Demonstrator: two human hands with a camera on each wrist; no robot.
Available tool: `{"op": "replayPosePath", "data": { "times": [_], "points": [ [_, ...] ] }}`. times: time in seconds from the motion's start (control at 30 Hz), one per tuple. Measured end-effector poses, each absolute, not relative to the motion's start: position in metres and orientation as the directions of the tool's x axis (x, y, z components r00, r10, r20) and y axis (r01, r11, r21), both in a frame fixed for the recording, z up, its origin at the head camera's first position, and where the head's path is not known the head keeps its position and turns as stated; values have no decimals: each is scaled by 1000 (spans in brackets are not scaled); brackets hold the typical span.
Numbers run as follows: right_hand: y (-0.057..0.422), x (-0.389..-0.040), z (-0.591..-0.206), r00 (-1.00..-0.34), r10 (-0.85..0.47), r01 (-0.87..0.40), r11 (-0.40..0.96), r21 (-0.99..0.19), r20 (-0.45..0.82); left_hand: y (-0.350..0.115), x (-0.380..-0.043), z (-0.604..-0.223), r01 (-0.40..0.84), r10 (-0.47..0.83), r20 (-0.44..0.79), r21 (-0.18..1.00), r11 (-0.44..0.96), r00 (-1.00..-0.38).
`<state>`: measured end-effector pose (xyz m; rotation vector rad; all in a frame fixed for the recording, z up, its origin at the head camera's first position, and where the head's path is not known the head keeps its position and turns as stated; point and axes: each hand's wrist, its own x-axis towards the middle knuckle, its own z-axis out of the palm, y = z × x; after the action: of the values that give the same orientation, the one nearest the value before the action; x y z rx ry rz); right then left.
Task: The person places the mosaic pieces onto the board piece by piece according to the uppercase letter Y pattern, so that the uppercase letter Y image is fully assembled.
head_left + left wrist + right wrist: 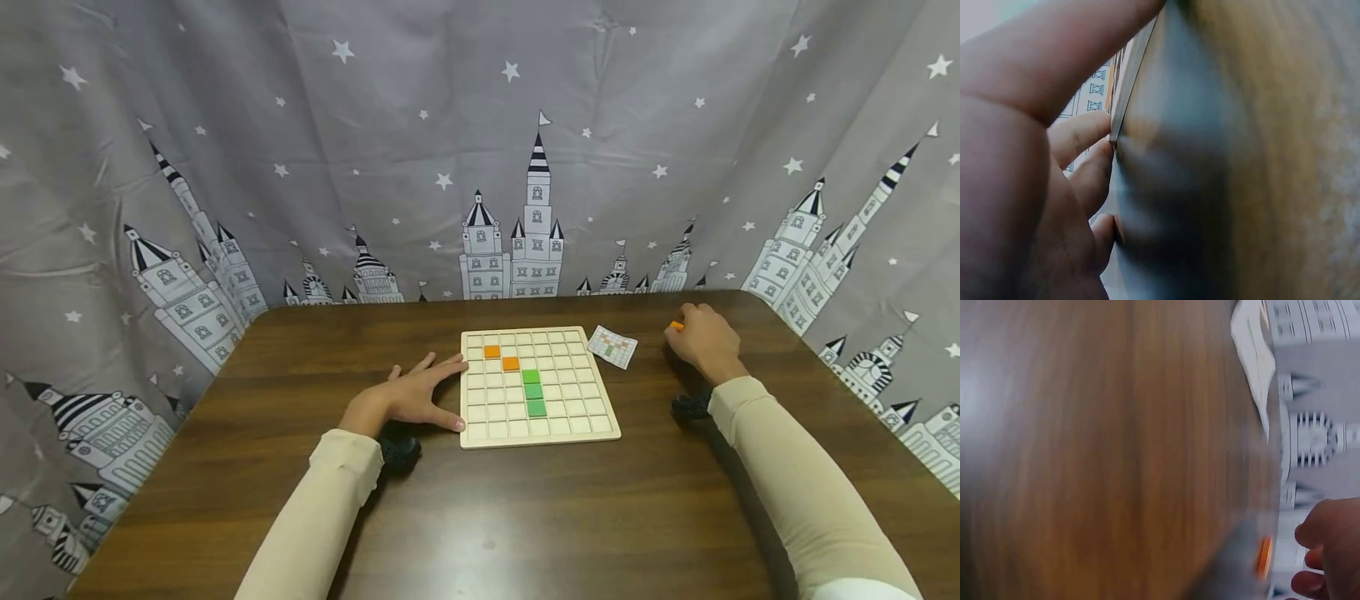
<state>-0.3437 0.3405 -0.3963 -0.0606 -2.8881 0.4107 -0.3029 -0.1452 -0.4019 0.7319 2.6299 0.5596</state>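
A square wooden grid board (pixel 577 421) lies on the table, with orange tiles (pixel 491 352) and green tiles (pixel 532 391) in its cells. My left hand (pixel 405 398) touches the board's left edge with thumb and fingertips, fingers spread; the left wrist view shows the fingers (pixel 1091 178) extended along that edge. At the far right my right hand (pixel 705 340) is beside an orange tile (pixel 677 326). In the right wrist view its fingers (pixel 1335 550) are loosely bent, with a gap between them and the orange tile (pixel 1264 557). The hand's back hides whatever lies beneath it.
A small printed card (pixel 612 347) with a coloured grid pattern lies against the board's right side. The dark wooden table (pixel 465 517) ends at a grey curtain (pixel 420 167) printed with castles and stars.
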Motion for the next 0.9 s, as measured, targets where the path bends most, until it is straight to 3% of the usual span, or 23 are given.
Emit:
{"op": "replayPosePath", "data": {
  "times": [0.43,0.9],
  "points": [
    [395,-323,-403,-972,230,207,935,-287,49,-147,-305,-400,415,553,-227,454,788,-802],
    [385,-324,-395,-987,136,104,951,-291,91,-145,-300,-399,411,551,-221,461,786,-805]
  ]
}}
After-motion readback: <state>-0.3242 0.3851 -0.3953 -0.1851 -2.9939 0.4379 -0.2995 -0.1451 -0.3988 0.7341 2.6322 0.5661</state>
